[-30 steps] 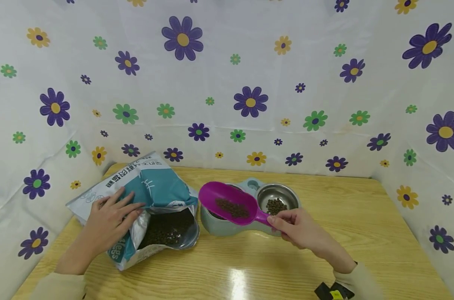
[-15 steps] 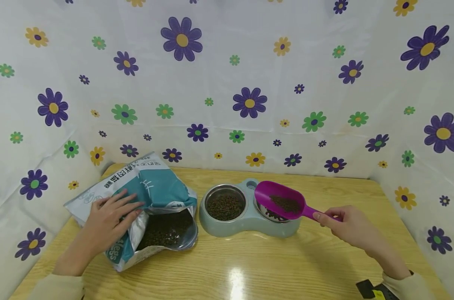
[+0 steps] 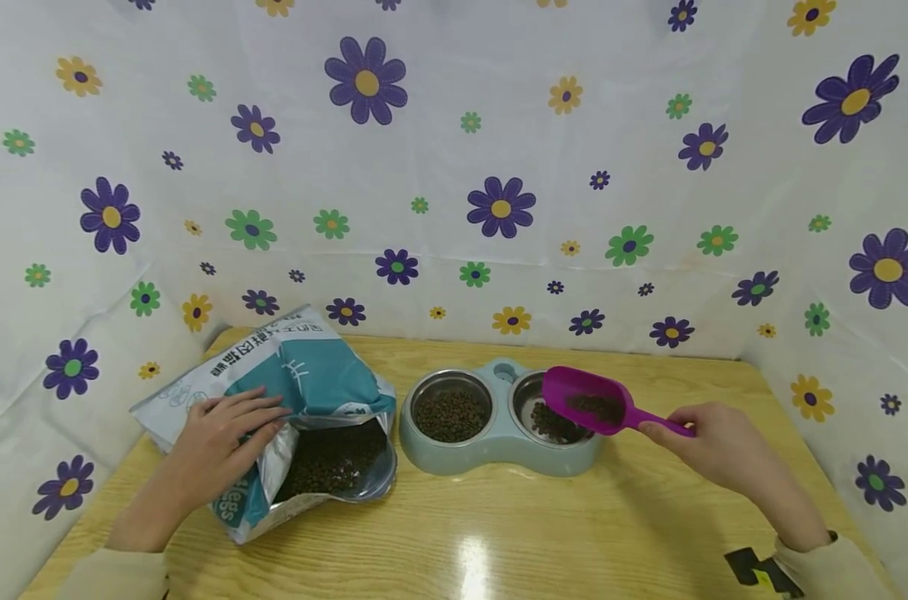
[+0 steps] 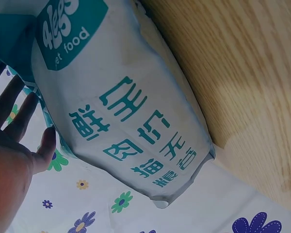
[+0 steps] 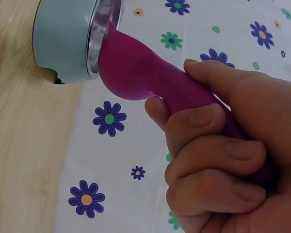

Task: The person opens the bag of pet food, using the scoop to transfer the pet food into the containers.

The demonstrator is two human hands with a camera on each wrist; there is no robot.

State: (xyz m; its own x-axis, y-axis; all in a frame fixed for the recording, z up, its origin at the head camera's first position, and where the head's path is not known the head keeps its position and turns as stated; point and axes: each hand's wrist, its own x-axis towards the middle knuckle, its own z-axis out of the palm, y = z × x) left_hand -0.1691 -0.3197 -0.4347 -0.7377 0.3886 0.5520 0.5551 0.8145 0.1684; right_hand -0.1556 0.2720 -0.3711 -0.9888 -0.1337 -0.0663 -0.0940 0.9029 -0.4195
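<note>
Over the rightmost round steel bowl [image 3: 529, 390], a magenta plastic scoop [image 3: 626, 411], gripped by the right hand [image 3: 716, 440], hides part of the rim. The left hand [image 3: 217, 442], fingers extended, partly covers a teal-and-white bag [image 3: 330, 375].

1 left hand [image 3: 222, 437] + 1 right hand [image 3: 712, 442], so 2 hands. 2 sleeves [image 3: 117, 575]. 1 pet food bag [image 3: 334, 375]. 1 scoop [image 3: 632, 415]. 1 feeder [image 3: 499, 454] with 2 metal bowls [image 3: 451, 383] and 1 small round recess [image 3: 505, 372]. kibble [image 3: 451, 417] in 4 lots: 1 per bowl, 1 in scoop, 1 in bag. 1 surface [image 3: 544, 533]. flowered cloth [image 3: 424, 150], number of pieces can't tell; flowers on it run to dozens, too many for exact count.
</note>
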